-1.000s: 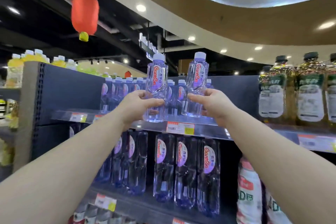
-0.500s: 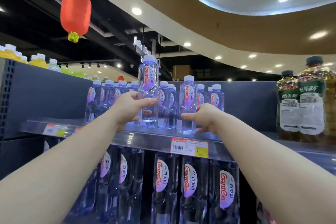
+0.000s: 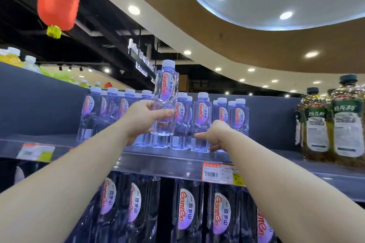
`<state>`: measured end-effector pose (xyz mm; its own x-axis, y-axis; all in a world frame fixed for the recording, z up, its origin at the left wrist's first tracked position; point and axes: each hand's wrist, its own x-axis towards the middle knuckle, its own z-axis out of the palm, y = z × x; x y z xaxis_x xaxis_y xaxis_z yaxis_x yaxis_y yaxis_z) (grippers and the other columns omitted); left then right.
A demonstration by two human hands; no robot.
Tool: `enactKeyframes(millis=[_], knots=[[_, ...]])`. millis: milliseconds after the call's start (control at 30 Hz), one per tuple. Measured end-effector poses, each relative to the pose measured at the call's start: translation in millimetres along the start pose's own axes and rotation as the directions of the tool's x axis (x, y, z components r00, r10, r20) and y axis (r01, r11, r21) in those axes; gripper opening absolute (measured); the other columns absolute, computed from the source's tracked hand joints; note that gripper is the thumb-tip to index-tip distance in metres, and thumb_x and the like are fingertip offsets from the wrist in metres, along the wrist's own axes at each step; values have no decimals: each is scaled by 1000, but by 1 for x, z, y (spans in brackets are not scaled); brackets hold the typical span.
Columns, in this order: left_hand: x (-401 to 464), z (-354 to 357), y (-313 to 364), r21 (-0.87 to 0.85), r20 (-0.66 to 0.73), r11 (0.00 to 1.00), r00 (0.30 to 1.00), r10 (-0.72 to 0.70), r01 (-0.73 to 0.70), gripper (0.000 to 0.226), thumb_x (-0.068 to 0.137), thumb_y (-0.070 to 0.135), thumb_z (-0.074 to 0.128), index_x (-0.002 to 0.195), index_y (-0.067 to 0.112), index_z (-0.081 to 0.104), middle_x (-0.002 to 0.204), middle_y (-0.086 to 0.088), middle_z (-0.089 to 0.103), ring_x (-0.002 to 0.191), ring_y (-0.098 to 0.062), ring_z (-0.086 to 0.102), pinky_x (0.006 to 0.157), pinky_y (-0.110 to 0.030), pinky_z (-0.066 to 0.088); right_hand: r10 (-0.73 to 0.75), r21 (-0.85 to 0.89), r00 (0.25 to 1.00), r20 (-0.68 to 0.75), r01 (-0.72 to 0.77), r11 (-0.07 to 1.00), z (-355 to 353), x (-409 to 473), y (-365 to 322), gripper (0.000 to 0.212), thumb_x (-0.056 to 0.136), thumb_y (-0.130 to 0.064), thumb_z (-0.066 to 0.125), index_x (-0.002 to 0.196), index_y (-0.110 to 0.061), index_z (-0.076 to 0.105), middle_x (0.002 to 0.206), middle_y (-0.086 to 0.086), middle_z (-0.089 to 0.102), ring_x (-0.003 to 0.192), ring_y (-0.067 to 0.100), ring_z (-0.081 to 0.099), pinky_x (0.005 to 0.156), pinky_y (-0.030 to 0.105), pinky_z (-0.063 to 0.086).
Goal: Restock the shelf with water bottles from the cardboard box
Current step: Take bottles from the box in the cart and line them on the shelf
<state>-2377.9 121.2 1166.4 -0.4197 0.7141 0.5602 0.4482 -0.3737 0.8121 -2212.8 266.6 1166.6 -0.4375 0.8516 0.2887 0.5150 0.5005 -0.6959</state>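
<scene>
Nearest to me, below my forearms, stand the tall water bottles [image 3: 186, 209] of the lower tier, dark and close-packed, their oval labels facing out. Above them runs the shelf [image 3: 158, 163], its clear front edge carrying an orange price tag [image 3: 218, 173] just under my right arm.

My left hand [image 3: 143, 119] grips a small water bottle [image 3: 165, 100] round its lower half, thumb across the front, holding it upright with its base above the shelf, in front of the row and taller than the caps behind it. My right hand [image 3: 214, 134] is at the foot of the shelved bottle [image 3: 201, 122] just right of it, thumb pointing left; the fingers go behind or beside that bottle (I cannot tell whether they hold it or only touch it).

Behind both hands the row of small bottles [image 3: 110, 108] fills the shelf, white caps in a line against the grey back panel. Further right stand dark-capped oil bottles [image 3: 347, 124]. On a higher shelf to the far left are yellow drinks [image 3: 11, 58]. A red lantern [image 3: 58, 1] hangs from the ceiling beyond.
</scene>
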Motion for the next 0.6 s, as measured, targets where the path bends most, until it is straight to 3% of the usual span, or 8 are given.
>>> enactKeyframes(millis=[133,200,267,300,400,500,600], knots=[[3,-1,-6,-8,19,1000,1000,4,-3,34,78,33,80,106,22,64,112,7,70,103,-10,63,89,-42,48,1,-29,999,-50,-2,1000,5,5,-3,50,83,-27,75,119,3,58,76,5,52,73,21,60,81,37,59],[3,-2,-9,-17,39,1000,999,6,-5,22,80,31,79,97,23,66,95,10,74,91,-6,67,90,-42,47,6,-105,999,-53,-12,994,7,4,-5,45,89,-28,68,123,-1,59,73,3,49,61,15,56,62,26,58],[3,-1,-11,-8,40,1000,999,7,-7,25,81,31,79,100,21,66,96,8,75,91,-9,68,89,-44,49,22,-201,999,-46,-31,979,8,2,-6,39,95,-31,60,126,-8,59,73,3,49,57,14,57,39,17,45],[3,-1,-12,-7,38,1000,999,8,-8,25,81,31,79,100,20,66,100,6,74,96,-12,68,88,-44,50,19,-213,999,-46,-29,977,8,3,-6,39,95,-31,59,126,-8,59,74,3,50,60,16,59,39,17,45],[8,0,-17,-1,39,1000,999,9,-9,31,78,35,81,101,17,67,112,-2,72,108,-20,65,79,-39,49,30,-142,997,-68,-39,989,11,8,-6,50,87,-33,70,120,3,57,73,6,52,69,22,60,66,30,58],[10,5,-20,5,62,1000,998,-16,15,68,69,46,85,124,14,60,127,-4,65,115,-25,62,73,-36,52,43,-168,989,-144,-67,983,9,0,-8,67,82,-48,72,121,3,50,78,8,55,62,20,59,61,31,53],[11,12,-19,2,72,1000,997,-26,26,74,68,47,85,128,14,55,130,-4,61,116,-24,60,74,-37,53,-140,-50,971,-196,132,990,-4,-18,-8,65,83,-40,72,132,-10,44,105,3,60,82,14,61,67,26,48]])
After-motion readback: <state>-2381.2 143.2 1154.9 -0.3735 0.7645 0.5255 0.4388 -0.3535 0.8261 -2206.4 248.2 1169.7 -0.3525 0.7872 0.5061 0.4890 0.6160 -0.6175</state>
